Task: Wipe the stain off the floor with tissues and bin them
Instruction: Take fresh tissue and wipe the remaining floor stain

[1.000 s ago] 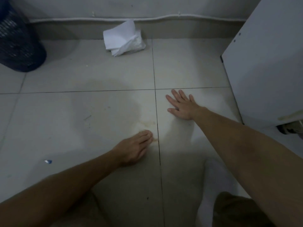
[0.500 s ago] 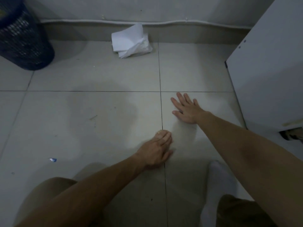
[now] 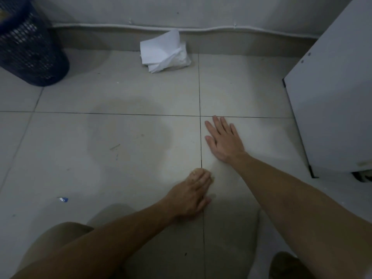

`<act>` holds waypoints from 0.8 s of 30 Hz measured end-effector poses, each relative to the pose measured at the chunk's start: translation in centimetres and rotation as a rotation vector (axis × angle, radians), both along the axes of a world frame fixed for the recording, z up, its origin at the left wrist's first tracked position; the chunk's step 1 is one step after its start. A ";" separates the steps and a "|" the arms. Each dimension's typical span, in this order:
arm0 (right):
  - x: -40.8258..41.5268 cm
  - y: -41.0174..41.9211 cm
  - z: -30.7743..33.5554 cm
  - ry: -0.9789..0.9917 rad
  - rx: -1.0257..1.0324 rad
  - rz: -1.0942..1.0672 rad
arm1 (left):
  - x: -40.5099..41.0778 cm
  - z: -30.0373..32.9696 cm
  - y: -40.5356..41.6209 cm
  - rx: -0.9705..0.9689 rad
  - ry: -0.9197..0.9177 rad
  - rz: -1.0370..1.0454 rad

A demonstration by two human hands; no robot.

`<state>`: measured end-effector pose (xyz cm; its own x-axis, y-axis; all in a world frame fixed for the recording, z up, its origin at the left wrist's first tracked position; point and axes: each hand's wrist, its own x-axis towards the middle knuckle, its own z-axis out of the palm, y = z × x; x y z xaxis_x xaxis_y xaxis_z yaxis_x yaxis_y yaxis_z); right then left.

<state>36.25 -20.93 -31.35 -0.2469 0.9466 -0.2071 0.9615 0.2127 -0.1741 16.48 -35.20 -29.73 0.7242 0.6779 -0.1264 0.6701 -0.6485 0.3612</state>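
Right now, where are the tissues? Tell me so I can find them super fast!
Look along the back wall to where it meets the tiled floor. To the right of the dark blue mesh bin in the corner, the tissues lie against the skirting. They are a crumpled white pile, the only bright white soft thing on the grey tiles.

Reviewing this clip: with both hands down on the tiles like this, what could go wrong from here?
1. The left hand presses on the floor at the tile seam; whether a tissue lies under it is unclear, so it may be smearing the stain bare-handed.
2. The right hand lies flat on the tile, apparently bracing; on a damp patch it might slip.
3. The tissues lie by the wall and the bin in the far corner, so used tissue may drip when carried.
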 end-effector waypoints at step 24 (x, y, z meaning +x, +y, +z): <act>-1.6 0.5 0.7 -0.063 0.018 0.042 | -6.4 0.5 -1.6 -0.111 0.112 -0.063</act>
